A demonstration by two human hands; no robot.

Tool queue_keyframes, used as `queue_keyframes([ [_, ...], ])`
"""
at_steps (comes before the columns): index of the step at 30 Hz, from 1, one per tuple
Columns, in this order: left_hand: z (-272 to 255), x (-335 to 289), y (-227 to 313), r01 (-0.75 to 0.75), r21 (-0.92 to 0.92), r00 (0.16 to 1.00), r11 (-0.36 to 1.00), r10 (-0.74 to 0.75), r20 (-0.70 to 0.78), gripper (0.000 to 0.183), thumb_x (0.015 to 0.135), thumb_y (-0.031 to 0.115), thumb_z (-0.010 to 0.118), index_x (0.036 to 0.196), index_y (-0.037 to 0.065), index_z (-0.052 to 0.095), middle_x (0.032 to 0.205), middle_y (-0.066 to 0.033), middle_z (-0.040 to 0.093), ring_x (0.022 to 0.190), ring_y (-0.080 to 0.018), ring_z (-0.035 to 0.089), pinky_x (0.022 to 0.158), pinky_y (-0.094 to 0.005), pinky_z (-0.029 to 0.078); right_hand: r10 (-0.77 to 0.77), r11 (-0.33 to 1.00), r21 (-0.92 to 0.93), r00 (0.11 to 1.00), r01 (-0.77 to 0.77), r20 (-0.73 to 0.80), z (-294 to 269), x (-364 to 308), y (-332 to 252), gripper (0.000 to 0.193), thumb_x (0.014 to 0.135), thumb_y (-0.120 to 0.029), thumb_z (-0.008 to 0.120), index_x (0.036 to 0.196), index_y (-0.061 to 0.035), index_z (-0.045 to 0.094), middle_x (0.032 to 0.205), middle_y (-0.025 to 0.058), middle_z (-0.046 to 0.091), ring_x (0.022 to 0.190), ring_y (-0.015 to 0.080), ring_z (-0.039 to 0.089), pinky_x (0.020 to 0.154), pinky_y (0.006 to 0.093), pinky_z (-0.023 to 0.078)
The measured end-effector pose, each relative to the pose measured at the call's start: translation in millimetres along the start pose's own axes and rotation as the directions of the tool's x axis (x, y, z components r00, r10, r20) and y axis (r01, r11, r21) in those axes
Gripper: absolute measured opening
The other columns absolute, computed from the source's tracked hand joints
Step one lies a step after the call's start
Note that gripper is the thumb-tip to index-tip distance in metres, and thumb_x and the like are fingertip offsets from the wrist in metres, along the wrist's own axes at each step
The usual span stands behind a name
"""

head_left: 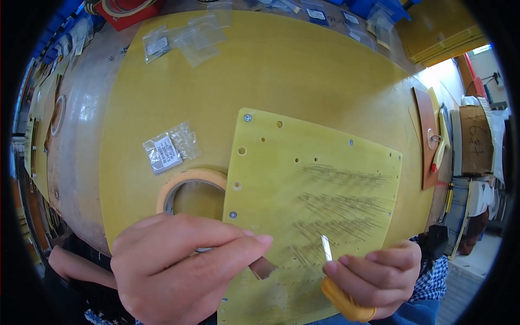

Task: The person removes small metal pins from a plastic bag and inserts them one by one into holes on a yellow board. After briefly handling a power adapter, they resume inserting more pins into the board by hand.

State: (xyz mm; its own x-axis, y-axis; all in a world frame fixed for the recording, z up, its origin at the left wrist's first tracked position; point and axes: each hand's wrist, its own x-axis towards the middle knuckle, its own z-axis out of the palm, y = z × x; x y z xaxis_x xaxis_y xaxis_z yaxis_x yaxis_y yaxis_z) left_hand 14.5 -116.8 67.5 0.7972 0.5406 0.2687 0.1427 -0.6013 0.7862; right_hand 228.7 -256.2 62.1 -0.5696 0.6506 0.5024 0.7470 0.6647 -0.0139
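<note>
Head view: a part-finished yellow-green board [262, 176] lies beneath and between two hands held well apart. The left hand [179, 265] pinches thumb and forefinger on a small brown piece [262, 268] with a ragged end; the right hand [379, 276], a yellow cover [349, 304] on one digit, grips a slim silvery strip [326, 248]. On the board's near part, only small points and a dark patch show; farther up its right half, thin dark wires [346, 201] lean in about four bands, and screws sit along the edges. The banded area appears done and the near part less so; how much remains cannot be told. Hidden or uncertain: the board's near edge runs out of frame, its near right corner lies behind the right hand, and the brown piece's upper end is covered by fingers. Left of the board, the tape roll [201, 175] is partly masked. Far left, clear bags [197, 43] overlap, their contents mostly indistinct.
</note>
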Motion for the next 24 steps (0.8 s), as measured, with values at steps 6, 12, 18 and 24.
queue_keyframes([
  [6,0,-4,-2,0.014,0.016,1.0,1.0,-0.014,-0.007,0.027,0.064,-0.014,0.07,0.091,-0.01,0.068,0.08,-0.016,0.063,0.067,-0.0204,0.063,0.058,-0.0229,0.05,0.333,0.808,0.469,0.933,-0.357,0.136,-4,2,1,0.011,0.076,-0.011,0.069,0.087,-0.0128,0.067,0.094,-0.0007,0.07,0.073,0.0079,0.061,0.067,0.0209,0.041],
  [12,2,1,-6,-0.027,0.017,0.999,1.0,0.027,-0.025,0.023,0.066,-0.007,0.067,0.088,-0.004,0.07,0.078,-0.012,0.066,0.064,-0.0189,0.064,0.053,-0.024,0.049,0.231,0.919,0.287,0.96,-0.269,0.16,-10,10,-4,0.009,0.079,-0.011,0.065,0.088,-0.0117,0.068,0.093,-0.0004,0.07,0.075,0.0081,0.061,0.068,0.0201,0.041],
  [18,3,-3,-2,0.007,0.038,0.998,0.999,-0.005,-0.066,0.027,0.061,-0.008,0.067,0.088,-0.003,0.07,0.076,-0.0104,0.064,0.062,-0.0183,0.062,0.051,-0.0244,0.046,0.131,0.984,0.135,0.988,-0.119,-0.083,8,11,-4,0.015,0.075,-0.009,0.057,0.086,-0.0019,0.063,0.087,0.0107,0.069,0.073,0.0183,0.066,0.066,0.0252,0.048],
  [24,3,-6,-9,-0.008,0.104,0.998,0.995,0.014,-0.063,0.028,0.06,-0.001,0.067,0.086,0.005,0.072,0.074,-0.0039,0.065,0.057,-0.0164,0.062,0.046,-0.0254,0.044,0.026,0.993,0.112,0.999,-0.022,-0.036,3,12,-4,0.015,0.075,-0.008,0.058,0.086,-0.0019,0.066,0.086,0.0098,0.07,0.073,0.0171,0.066,0.066,0.0246,0.048],
])
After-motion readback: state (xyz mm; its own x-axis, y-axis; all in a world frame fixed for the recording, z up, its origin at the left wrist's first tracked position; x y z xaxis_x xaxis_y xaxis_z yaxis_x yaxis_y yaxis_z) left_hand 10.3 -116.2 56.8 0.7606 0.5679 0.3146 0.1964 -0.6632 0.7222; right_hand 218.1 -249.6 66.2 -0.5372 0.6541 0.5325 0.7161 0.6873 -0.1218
